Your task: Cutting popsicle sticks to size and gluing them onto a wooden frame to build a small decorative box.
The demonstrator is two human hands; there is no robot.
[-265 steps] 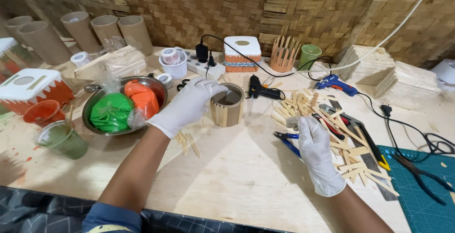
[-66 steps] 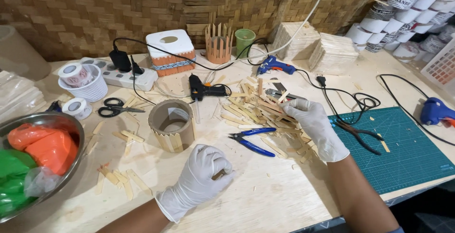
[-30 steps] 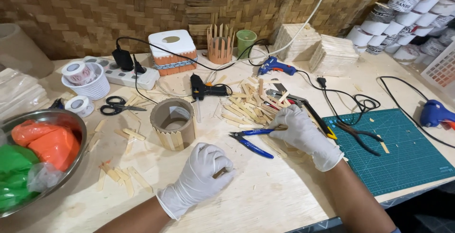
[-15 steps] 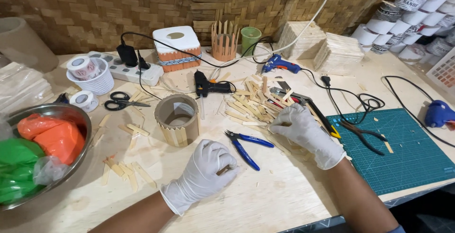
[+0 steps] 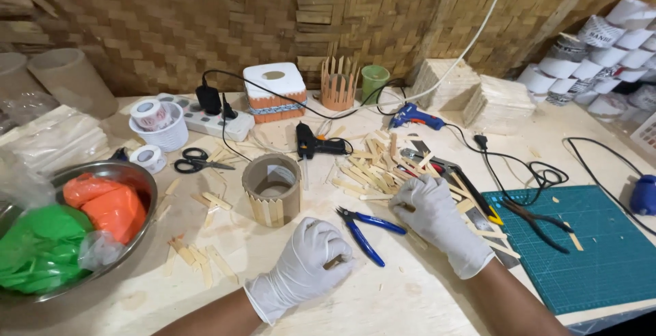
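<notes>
Gloved hands w/ craft sticks beside a half-clad tube

Left→right: steel bowl [image 5: 140, 179] of orange + green bags is cut off at frame edge. Short cardboard tube [image 5: 272, 189], flat wooden sticks along its base, stands upright on the pale wooden surface [image 5: 403, 295]. Left hand [image 5: 304, 267], fingers curled, pinches a small stick piece [image 5: 334, 262]. Blue-handled pliers [image 5: 362, 230] lie between hands, likely for reach. Right hand [image 5: 437, 220], fingers bent down into loose stick pile [image 5: 372, 168]; whether it grips one, can't tell.

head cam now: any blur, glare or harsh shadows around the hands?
Head view: sharp, no motion blur on the left hand or right hand; light is even, shadows soft; faint sheen on the steel bowl rim; slight wide-angle bending toward the edges.
</notes>
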